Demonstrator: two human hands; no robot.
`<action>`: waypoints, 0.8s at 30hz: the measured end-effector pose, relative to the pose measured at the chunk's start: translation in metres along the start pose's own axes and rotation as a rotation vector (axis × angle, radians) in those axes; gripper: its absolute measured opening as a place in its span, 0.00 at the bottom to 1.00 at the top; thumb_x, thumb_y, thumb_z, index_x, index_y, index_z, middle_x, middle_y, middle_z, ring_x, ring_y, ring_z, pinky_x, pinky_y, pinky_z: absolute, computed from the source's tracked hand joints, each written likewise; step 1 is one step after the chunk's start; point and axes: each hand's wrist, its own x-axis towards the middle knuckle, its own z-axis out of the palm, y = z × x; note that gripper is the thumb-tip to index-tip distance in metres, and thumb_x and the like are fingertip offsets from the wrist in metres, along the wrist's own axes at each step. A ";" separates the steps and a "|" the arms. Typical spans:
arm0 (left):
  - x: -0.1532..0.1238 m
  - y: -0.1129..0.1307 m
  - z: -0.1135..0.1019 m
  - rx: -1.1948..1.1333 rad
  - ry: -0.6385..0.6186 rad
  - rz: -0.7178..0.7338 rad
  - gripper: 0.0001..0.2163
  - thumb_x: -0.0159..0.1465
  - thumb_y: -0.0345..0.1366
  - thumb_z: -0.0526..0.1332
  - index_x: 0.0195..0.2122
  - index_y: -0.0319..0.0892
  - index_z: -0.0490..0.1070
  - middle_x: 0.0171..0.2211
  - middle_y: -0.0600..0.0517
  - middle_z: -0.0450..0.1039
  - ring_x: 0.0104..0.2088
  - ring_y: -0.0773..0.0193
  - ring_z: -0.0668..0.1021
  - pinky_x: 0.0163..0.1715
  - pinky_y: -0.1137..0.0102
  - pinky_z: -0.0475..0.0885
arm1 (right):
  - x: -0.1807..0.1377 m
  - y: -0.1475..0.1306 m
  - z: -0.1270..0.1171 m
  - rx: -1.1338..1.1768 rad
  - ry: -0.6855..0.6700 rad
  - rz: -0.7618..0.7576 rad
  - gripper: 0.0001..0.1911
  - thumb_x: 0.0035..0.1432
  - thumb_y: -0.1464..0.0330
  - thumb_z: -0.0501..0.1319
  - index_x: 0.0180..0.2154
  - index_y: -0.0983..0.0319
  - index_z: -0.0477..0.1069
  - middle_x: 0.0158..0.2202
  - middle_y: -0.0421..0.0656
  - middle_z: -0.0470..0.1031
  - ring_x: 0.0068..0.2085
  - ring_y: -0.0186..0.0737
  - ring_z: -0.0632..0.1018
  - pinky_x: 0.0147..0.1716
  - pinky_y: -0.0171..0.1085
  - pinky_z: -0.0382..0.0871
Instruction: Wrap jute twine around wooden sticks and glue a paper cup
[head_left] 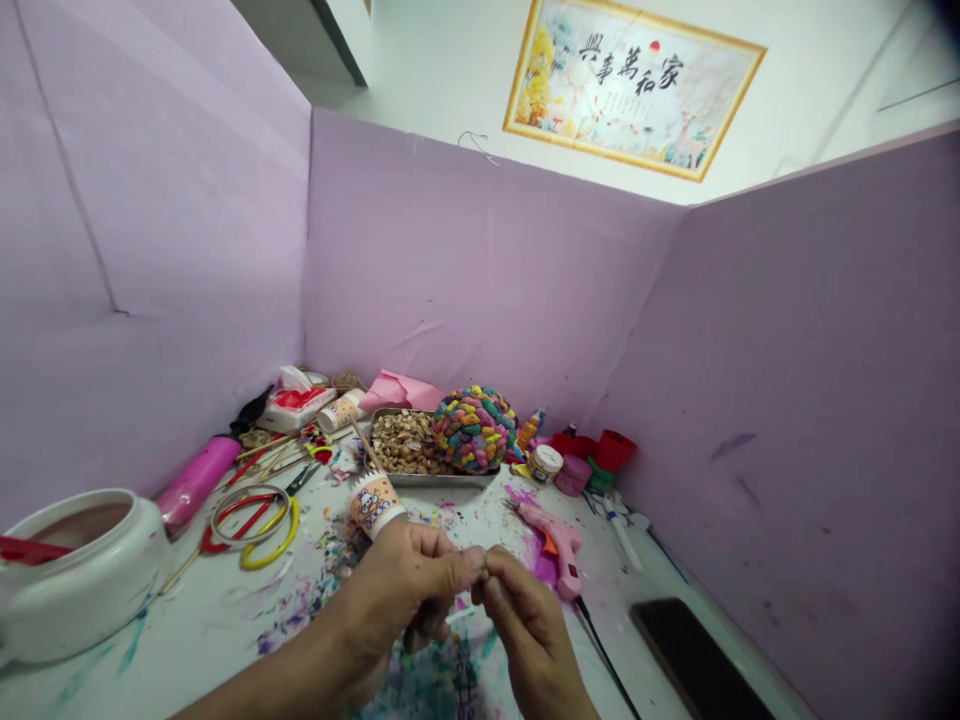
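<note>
Above the paint-stained table, my left hand and my right hand meet fingertip to fingertip. Both are closed in a pinch around something small and pale, mostly hidden by the fingers. The curled lower fingers of my left hand are in shadow, so I cannot tell what they hold. Just behind the left hand a patterned paper cup stands tilted. Farther back, a metal tray carries tan shell-like pieces and a round object covered in multicoloured pieces. A pink glue gun lies right of my right hand.
At left stand a white pot, a magenta bottle, tape rings and scissors. Paint jars and red cups sit back right. A dark phone lies front right. Purple panels enclose the table.
</note>
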 end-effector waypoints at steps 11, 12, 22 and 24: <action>-0.003 0.008 -0.002 -0.223 -0.133 -0.283 0.20 0.52 0.56 0.52 0.26 0.41 0.64 0.05 0.62 0.53 0.09 0.74 0.52 0.15 0.73 0.61 | -0.001 -0.009 0.002 -0.038 0.138 -0.020 0.12 0.57 0.64 0.53 0.30 0.61 0.72 0.23 0.40 0.65 0.27 0.36 0.67 0.27 0.34 0.59; -0.002 0.008 -0.003 -0.222 -0.111 -0.254 0.19 0.52 0.55 0.52 0.24 0.41 0.64 0.06 0.62 0.53 0.09 0.74 0.52 0.15 0.73 0.61 | -0.002 -0.010 0.002 -0.007 0.151 0.010 0.12 0.56 0.62 0.54 0.29 0.61 0.72 0.22 0.40 0.65 0.26 0.36 0.66 0.26 0.34 0.58; -0.011 0.021 -0.016 0.070 0.117 0.492 0.05 0.49 0.35 0.64 0.24 0.39 0.74 0.21 0.55 0.64 0.24 0.70 0.64 0.24 0.76 0.59 | -0.002 -0.020 -0.003 0.612 -0.221 0.444 0.19 0.50 0.56 0.59 0.32 0.66 0.73 0.14 0.34 0.57 0.14 0.24 0.52 0.13 0.28 0.42; -0.012 0.023 -0.015 0.168 0.083 0.505 0.05 0.50 0.35 0.63 0.22 0.39 0.75 0.22 0.54 0.64 0.25 0.68 0.66 0.25 0.74 0.61 | -0.001 -0.019 -0.001 0.600 -0.210 0.452 0.19 0.50 0.55 0.59 0.31 0.66 0.73 0.14 0.34 0.58 0.14 0.23 0.52 0.13 0.27 0.42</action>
